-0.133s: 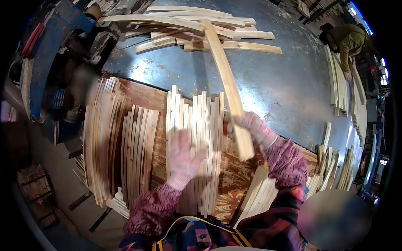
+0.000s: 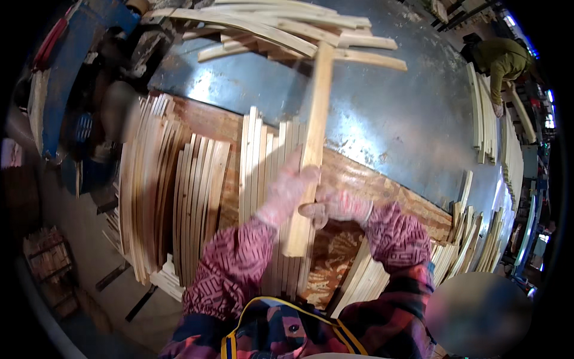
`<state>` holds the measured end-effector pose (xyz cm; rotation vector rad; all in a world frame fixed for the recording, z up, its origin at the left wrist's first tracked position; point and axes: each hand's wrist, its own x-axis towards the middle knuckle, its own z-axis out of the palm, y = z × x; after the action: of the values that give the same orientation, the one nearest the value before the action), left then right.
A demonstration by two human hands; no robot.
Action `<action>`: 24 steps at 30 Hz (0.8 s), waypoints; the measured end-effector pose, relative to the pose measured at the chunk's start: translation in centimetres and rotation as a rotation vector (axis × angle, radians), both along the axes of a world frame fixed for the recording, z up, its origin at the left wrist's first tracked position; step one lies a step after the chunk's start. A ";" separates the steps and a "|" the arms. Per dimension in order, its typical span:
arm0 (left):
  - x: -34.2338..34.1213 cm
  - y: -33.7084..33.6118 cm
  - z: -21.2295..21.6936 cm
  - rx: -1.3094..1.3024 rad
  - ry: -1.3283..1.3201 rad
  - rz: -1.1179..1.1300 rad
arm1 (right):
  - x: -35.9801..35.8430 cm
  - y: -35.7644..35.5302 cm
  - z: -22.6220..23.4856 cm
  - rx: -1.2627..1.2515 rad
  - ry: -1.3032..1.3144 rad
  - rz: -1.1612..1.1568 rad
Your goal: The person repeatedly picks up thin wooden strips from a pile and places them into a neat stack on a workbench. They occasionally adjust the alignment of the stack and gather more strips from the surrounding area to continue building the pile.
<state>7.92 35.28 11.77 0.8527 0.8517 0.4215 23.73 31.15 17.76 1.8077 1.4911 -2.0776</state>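
Note:
A long, pale wooden slat (image 2: 318,113) is raised above a row of slats standing side by side (image 2: 257,155); its far end reaches to the heap on the metal table. My left hand (image 2: 284,194), in a whitish knit glove, grips its left side near the lower end, the thumb lying over its face. From the right, my gloved right hand (image 2: 338,206) closes on the slat's edge slightly lower, with fingertips curled against it. The left fingers behind the slat are hidden.
Loose slats (image 2: 269,27) lie crosswise on the blue-grey metal table (image 2: 388,113). More stacked slats (image 2: 200,197) stand on the left of the brown board (image 2: 341,257), others (image 2: 371,275) on the right. At the far right a person in a green jacket (image 2: 502,60) handles slats.
The slat has swung upright and moved left over the row. My left hand has risen from the row to take hold of it; my right hand has shifted left and down along it.

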 end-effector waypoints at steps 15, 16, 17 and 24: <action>-11.1 4.9 -3.9 -0.388 -1.046 0.078 | 8.0 21.9 -11.7 0.495 -1.009 -0.074; -11.4 5.0 -3.8 -0.426 -1.021 0.128 | 8.5 21.9 -11.0 0.502 -1.032 -0.054; -11.7 5.1 -4.1 -0.470 -1.006 0.178 | 9.2 21.1 -9.7 0.492 -1.074 -0.037; -15.9 4.1 -6.9 0.151 0.118 0.096 | 12.2 4.1 -4.2 0.801 -1.039 -0.252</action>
<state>-8.02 39.38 4.85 0.9861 0.9821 0.5287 35.88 35.30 13.53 2.7107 1.7969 -0.2177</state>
